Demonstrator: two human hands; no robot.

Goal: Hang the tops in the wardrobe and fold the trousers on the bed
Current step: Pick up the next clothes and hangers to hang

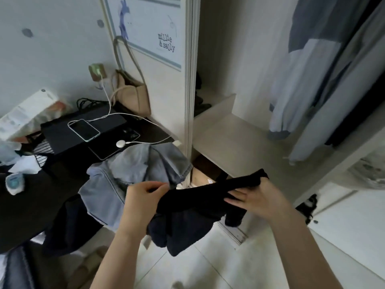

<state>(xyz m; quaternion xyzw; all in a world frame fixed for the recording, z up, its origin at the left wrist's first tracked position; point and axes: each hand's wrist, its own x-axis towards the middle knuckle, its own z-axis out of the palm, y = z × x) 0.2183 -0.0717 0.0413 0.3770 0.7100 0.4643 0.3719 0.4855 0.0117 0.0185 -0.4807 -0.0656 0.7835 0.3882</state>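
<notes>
I hold a black garment (187,207) in the air in front of the open wardrobe (229,130). My left hand (143,197) grips its left end, fingers curled over the cloth. My right hand (256,197) grips the right end, with the fabric bunched up above its thumb. The rest of the garment hangs down over the floor. A pale blue denim piece (133,174) lies heaped on the dark table edge just behind my left hand. Blue and grey tops (312,65) hang inside the wardrobe at the right.
A dark table (31,205) at the left carries a phone (84,129) on a charging cable, a black laptop (62,132) and clutter. A beige bag (133,94) hangs by the wall. The wardrobe's white door frame (190,80) stands between table and shelf. White tiled floor (239,263) lies below.
</notes>
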